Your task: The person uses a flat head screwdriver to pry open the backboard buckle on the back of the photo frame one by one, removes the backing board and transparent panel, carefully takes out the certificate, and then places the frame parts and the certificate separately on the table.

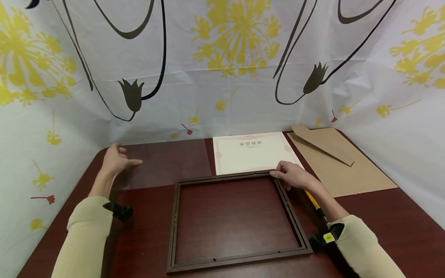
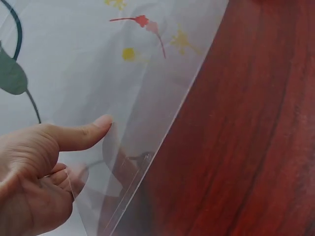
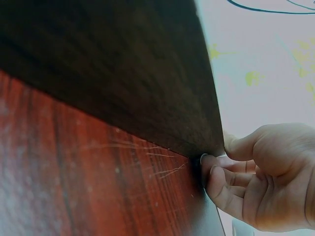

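A brown rectangular picture frame lies on the dark red table, its inside bare to the tabletop. My right hand grips its far right corner, thumb on top and fingers curled against the outer side. In the right wrist view the hand holds the frame's dark side close to the table. My left hand is at the left edge of a clear sheet, thumb extended over it. The left wrist view shows the thumb straight and fingertips seen through the sheet; a firm pinch is not evident.
A cream certificate lies behind the frame. To its right is a brown backing board with a raised flap. A yellow and black tool lies partly under my right forearm. Patterned white cloth walls the table.
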Demonstrator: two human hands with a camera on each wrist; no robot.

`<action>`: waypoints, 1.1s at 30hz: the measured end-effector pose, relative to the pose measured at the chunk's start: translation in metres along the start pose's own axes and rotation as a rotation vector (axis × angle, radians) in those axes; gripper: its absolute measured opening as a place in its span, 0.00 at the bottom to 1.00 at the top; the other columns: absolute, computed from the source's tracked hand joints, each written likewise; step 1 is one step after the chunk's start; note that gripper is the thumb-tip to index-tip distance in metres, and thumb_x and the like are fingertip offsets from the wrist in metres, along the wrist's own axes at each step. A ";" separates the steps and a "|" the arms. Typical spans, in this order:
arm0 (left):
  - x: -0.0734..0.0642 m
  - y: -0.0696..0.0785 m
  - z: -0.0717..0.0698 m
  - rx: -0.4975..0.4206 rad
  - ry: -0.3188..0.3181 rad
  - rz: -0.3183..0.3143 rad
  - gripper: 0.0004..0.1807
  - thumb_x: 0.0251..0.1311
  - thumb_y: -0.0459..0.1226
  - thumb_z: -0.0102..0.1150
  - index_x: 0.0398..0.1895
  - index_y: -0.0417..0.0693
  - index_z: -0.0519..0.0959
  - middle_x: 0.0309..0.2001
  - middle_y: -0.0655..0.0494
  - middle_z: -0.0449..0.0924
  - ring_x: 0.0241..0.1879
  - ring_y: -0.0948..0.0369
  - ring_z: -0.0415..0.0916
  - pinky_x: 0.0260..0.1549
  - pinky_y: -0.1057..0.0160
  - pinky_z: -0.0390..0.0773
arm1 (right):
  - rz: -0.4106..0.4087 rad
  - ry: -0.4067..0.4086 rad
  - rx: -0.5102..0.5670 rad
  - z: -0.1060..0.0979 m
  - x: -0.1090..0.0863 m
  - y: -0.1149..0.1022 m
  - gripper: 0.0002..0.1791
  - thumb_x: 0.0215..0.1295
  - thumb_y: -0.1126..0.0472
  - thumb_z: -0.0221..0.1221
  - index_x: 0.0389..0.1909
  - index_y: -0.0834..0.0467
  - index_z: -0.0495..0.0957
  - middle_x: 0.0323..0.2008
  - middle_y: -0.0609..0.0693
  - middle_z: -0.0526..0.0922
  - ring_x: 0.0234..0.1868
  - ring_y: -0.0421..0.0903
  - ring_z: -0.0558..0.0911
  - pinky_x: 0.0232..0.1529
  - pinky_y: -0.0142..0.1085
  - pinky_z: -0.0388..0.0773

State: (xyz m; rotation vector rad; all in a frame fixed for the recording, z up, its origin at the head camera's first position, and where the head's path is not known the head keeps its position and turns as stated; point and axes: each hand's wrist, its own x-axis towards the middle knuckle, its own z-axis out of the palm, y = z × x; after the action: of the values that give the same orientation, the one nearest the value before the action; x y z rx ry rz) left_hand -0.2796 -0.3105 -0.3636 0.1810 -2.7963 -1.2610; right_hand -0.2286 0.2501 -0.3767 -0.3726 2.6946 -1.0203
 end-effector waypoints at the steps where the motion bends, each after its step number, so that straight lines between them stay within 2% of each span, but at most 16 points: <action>1: 0.000 -0.001 0.001 0.021 0.000 0.000 0.61 0.56 0.38 0.75 0.78 0.29 0.39 0.71 0.26 0.56 0.66 0.32 0.60 0.59 0.35 0.66 | -0.002 0.000 0.001 0.000 0.000 0.000 0.15 0.77 0.53 0.56 0.36 0.62 0.71 0.22 0.52 0.73 0.18 0.48 0.78 0.26 0.43 0.78; 5: 0.001 -0.004 0.005 0.076 -0.017 -0.007 0.60 0.57 0.40 0.74 0.78 0.28 0.39 0.67 0.22 0.57 0.63 0.32 0.62 0.60 0.35 0.65 | -0.003 -0.003 0.002 0.000 0.001 0.001 0.15 0.77 0.53 0.56 0.36 0.61 0.71 0.23 0.52 0.73 0.18 0.48 0.79 0.26 0.42 0.78; 9: 0.001 -0.007 0.010 0.081 -0.038 -0.029 0.58 0.60 0.41 0.72 0.77 0.26 0.40 0.69 0.20 0.49 0.62 0.31 0.62 0.59 0.35 0.66 | -0.007 -0.004 -0.002 0.000 0.003 0.002 0.15 0.77 0.53 0.56 0.37 0.61 0.71 0.24 0.52 0.73 0.18 0.49 0.79 0.26 0.42 0.78; 13: 0.003 -0.009 0.015 0.066 -0.046 -0.034 0.56 0.61 0.39 0.71 0.77 0.26 0.41 0.73 0.22 0.40 0.67 0.30 0.57 0.61 0.35 0.65 | -0.010 -0.001 -0.010 0.000 0.004 0.002 0.15 0.77 0.53 0.56 0.37 0.62 0.71 0.24 0.52 0.74 0.18 0.49 0.79 0.27 0.42 0.78; 18: 0.006 -0.013 0.022 0.091 -0.057 -0.018 0.54 0.61 0.39 0.70 0.77 0.25 0.43 0.75 0.24 0.42 0.73 0.31 0.46 0.66 0.34 0.57 | -0.006 -0.004 -0.012 0.001 0.003 0.001 0.15 0.77 0.54 0.56 0.37 0.62 0.71 0.24 0.52 0.74 0.19 0.48 0.79 0.27 0.42 0.78; 25: 0.009 -0.013 0.028 0.134 -0.088 -0.006 0.52 0.64 0.44 0.68 0.76 0.25 0.46 0.75 0.24 0.43 0.74 0.29 0.32 0.67 0.32 0.50 | 0.002 -0.002 -0.012 0.001 0.002 0.000 0.15 0.77 0.53 0.55 0.37 0.62 0.71 0.23 0.52 0.74 0.19 0.48 0.79 0.27 0.42 0.78; 29: 0.010 -0.013 0.032 0.156 -0.092 -0.010 0.50 0.66 0.45 0.66 0.76 0.25 0.48 0.74 0.23 0.41 0.73 0.27 0.31 0.67 0.32 0.50 | 0.005 -0.001 -0.014 0.000 0.001 -0.001 0.15 0.77 0.53 0.56 0.37 0.62 0.71 0.23 0.52 0.74 0.19 0.48 0.79 0.27 0.42 0.78; 33: 0.011 -0.016 0.035 0.174 -0.076 0.014 0.47 0.67 0.45 0.64 0.75 0.24 0.50 0.73 0.21 0.42 0.71 0.25 0.35 0.65 0.31 0.53 | 0.005 -0.001 -0.014 0.000 0.000 0.000 0.15 0.77 0.53 0.56 0.37 0.62 0.71 0.23 0.52 0.74 0.19 0.48 0.79 0.27 0.42 0.78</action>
State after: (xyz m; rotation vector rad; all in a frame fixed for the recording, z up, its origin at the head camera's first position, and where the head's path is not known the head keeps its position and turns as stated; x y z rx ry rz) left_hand -0.2935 -0.2962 -0.3987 0.1252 -2.9668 -1.0422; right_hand -0.2293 0.2504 -0.3766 -0.3678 2.7021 -1.0002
